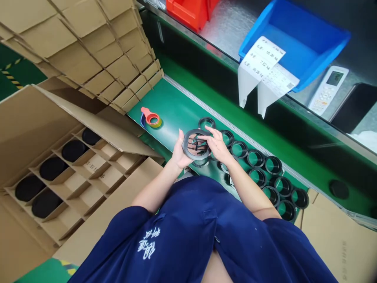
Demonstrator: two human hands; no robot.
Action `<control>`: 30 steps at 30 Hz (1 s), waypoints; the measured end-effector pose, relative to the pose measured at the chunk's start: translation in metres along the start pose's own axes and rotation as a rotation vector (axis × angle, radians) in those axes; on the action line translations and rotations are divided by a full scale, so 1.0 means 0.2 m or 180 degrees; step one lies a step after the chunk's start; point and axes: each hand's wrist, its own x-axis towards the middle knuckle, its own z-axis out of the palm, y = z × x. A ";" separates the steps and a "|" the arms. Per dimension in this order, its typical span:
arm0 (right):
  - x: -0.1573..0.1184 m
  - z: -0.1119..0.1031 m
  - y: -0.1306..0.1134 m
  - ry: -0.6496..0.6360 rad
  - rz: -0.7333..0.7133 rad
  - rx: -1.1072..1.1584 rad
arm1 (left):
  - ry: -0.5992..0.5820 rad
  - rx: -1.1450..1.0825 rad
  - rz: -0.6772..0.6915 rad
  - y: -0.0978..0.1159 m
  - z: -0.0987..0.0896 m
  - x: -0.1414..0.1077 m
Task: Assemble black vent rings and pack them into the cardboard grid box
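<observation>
A black round plastic ring with crossbars inside its opening [186, 149] is held up in front of my body, above the green work surface [173, 114]. My left hand [179, 152] grips its left side, with the palm partly behind it and visible through the gaps. From the right, my right hand [217, 147] holds the other edge, some fingers reaching over the face of the ring. Several similar black rings [239, 149] stand in rows just right of and behind my hands. A few of them are partly hidden by my right forearm.
An open carton with cardboard dividers [79, 184] at left holds several black round pieces [53, 169]. Stacked cardboard dividers [88, 43] rise behind it. An orange tape dispenser [150, 118] lies on the green surface. The shelf carries a blue bin [312, 47], paper labels and a remote [328, 90].
</observation>
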 end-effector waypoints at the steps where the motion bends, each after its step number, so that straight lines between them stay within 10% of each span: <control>1: -0.01 -0.02 0.00 0.0064 0.0070 0.0117 | -0.0020 0.0005 -0.0022 0.00 0.01 0.02; 13: -0.04 -0.05 0.08 0.0348 0.0396 0.0256 | 0.0113 -0.0125 -0.0328 0.00 -0.05 0.16; 19: -0.04 0.07 0.14 -0.0797 -0.0306 -0.0750 | 0.0460 -0.0101 -0.0527 -0.04 -0.18 0.24; 24: 0.08 0.18 0.27 -0.1381 0.0230 -0.0460 | 0.0767 -0.0011 -0.0568 -0.08 -0.25 0.33; 30: 0.45 0.25 0.60 -0.0524 0.1329 -0.1360 | 0.1492 0.0429 -0.0150 0.08 -0.38 0.35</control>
